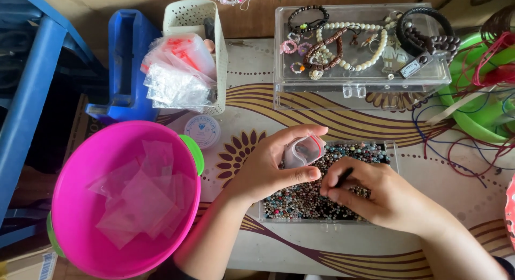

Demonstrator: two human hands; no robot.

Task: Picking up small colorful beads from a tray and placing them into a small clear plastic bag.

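Observation:
My left hand (268,164) holds a small clear zip bag (303,150) with a red strip, pinched open between thumb and fingers. It hovers over the left part of a clear shallow tray (394,151) full of small mixed-colour beads (306,199). My right hand (375,197) rests on the beads just right of the bag. Its fingers are closed on a thin dark tool (343,176) that points toward the bag's mouth.
A pink bowl (80,215) with several small clear bags stands at the left. Behind it are a white basket (201,22) of bags, a round spool (201,131) and a blue holder (126,65). A clear box (359,81) of bracelets and green bowl (475,116) with cords sit behind.

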